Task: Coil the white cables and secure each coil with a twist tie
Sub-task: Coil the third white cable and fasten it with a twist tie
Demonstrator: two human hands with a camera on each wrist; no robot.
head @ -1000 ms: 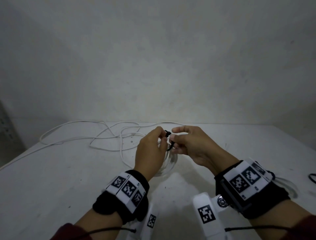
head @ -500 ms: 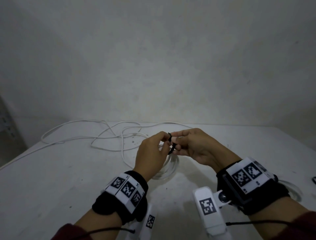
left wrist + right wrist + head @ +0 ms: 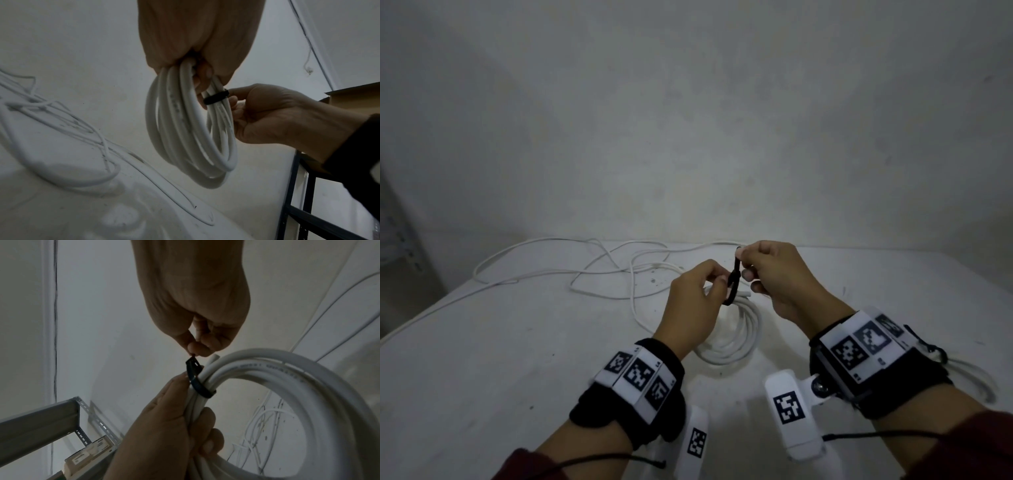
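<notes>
My left hand (image 3: 722, 281) grips a coil of white cable (image 3: 739, 334) at its top and holds it above the white table (image 3: 482, 359). A black twist tie (image 3: 734, 281) wraps round the bundled strands beside the left fingers. Just right of it, my right hand (image 3: 742, 263) pinches the tie's free end and holds it up above the coil. The left wrist view shows the tie (image 3: 216, 98) banding the coil (image 3: 185, 129). In the right wrist view the thumb and fingertip (image 3: 197, 348) pinch the tie (image 3: 195, 378) above the coil (image 3: 308, 386).
A long loose white cable (image 3: 619, 263) lies tangled across the far left of the table, running off its left edge. A white loop (image 3: 976, 373) shows behind my right wrist. A metal rack (image 3: 41, 415) with a cardboard box (image 3: 359, 97) stands beside the table.
My right hand has lifted up and away from the left, drawing the tie's free end upward so the tie stands taller. The left hand keeps hold of the coil.
</notes>
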